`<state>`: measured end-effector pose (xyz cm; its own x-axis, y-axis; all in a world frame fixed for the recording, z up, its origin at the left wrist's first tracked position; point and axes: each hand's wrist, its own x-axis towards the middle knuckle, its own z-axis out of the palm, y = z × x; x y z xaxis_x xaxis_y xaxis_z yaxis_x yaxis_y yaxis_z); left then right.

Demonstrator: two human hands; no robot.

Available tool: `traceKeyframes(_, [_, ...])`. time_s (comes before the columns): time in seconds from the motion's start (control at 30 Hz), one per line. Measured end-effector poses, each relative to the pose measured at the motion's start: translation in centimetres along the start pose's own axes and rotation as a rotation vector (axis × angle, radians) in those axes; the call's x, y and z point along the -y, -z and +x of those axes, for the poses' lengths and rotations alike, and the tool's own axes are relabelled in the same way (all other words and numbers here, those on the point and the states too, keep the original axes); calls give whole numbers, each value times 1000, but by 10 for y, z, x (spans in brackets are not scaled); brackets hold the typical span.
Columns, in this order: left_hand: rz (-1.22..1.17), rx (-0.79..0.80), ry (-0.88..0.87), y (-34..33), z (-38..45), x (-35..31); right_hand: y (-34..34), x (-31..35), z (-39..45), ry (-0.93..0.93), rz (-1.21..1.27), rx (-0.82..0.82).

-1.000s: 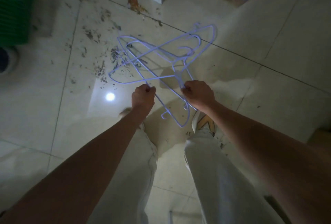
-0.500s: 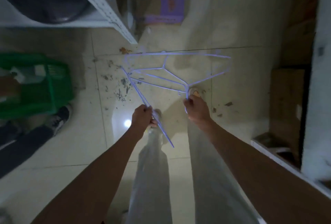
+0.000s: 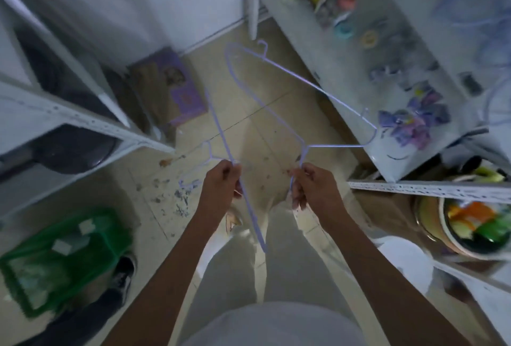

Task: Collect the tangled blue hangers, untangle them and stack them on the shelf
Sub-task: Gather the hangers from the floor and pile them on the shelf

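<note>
Two hands, left hand (image 3: pixel 221 182) and right hand (image 3: pixel 311 186), each gripping blue hangers (image 3: pixel 279 113), now lifted off floor, nearing shelf (image 3: pixel 367 113) beyond right hand.

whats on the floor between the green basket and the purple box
Head view: floor between green basket and purple box carries scattered debris, plus a white shelf corner.

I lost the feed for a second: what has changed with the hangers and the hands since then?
The view lifted from the floor to the shelves. The left hand and right hand drew apart, and the blue hangers, earlier overlapping in one bunch, now spread into two groups, one per hand; whether they are fully free is unclear. Unchanged: both hands grip the wires, nothing let go, none on the right shelf yet.
</note>
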<state>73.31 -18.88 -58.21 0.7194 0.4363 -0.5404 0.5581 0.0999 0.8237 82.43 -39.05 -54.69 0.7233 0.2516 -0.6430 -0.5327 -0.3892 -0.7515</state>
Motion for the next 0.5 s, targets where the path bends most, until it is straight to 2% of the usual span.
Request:
traceKeyframes(0.17, [80,71,-194,-50,-6,-70,63,26,-25,49,127,-103])
traceKeyframes(0.5, [-114,308,-394,-153,-14,-203,163,95,-72,234,250,-339])
